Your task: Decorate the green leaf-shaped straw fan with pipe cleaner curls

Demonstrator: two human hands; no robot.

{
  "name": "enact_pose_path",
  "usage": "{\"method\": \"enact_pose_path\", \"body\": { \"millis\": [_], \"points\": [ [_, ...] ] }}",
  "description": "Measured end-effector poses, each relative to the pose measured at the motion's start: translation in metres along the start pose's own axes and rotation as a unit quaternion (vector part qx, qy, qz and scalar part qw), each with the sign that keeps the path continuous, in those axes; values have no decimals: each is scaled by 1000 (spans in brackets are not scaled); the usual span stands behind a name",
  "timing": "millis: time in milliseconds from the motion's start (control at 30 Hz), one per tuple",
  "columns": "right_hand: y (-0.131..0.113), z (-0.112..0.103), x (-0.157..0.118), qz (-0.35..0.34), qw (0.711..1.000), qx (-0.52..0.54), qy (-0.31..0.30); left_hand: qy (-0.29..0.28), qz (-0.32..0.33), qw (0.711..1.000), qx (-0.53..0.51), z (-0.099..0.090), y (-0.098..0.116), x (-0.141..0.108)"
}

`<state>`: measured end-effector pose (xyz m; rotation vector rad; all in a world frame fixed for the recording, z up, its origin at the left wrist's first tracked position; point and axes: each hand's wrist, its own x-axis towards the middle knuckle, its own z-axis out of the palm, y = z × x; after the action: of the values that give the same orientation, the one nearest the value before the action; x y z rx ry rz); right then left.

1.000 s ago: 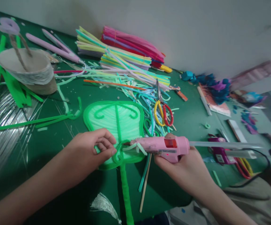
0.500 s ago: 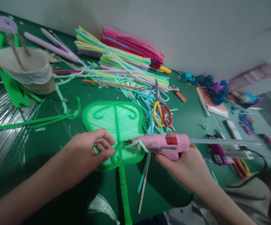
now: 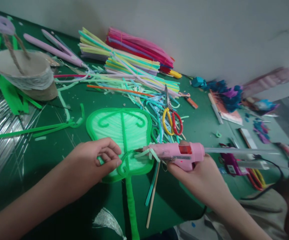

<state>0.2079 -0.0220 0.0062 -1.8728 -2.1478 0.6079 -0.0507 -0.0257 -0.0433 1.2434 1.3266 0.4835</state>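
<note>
A green fan (image 3: 139,133), edged and decorated with pipe cleaners, lies on the table with its wrapped handle (image 3: 131,206) towards me. My left hand (image 3: 104,156) rests over the fan's lower left, fingers curled and thumb close to a curled green pipe cleaner (image 3: 128,156). Whether the fingertips pinch that strand is hard to make out. In my right hand (image 3: 196,173) is a pink hot glue gun (image 3: 169,151), a clear glue stick (image 3: 234,151) sticking out of its back. Its nozzle points left, at the pipe cleaner over the fan's face.
Scissors (image 3: 168,121) with yellow and red handles lie beyond the glue gun among pipe cleaner scraps. Bundles of pipe cleaners (image 3: 139,46) line the wall. A cup-like container (image 3: 38,80) stands at left, a silver tassel (image 3: 106,220) in front. Another person (image 3: 264,210) sits at right.
The glue gun has shifted very slightly to the right. Both hands keep nearly the same pose; the whole view has drifted a little.
</note>
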Motion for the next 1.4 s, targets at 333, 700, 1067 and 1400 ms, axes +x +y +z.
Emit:
{"method": "enact_pose_path", "body": {
  "millis": [333,700,1067,1400],
  "points": [
    [1,-1,-1,4,1000,1,-1,2,-6,1000,1,0,1,-1],
    [0,-3,-5,31,999,3,-17,-1,-11,1000,-9,1,1,-2],
    [3,-5,-10,42,999,1,-26,0,-8,1000,-4,-1,3,-2],
    [-1,-6,-10,36,999,3,-36,0,-9,1000,-12,0,3,-1]
  ]
}}
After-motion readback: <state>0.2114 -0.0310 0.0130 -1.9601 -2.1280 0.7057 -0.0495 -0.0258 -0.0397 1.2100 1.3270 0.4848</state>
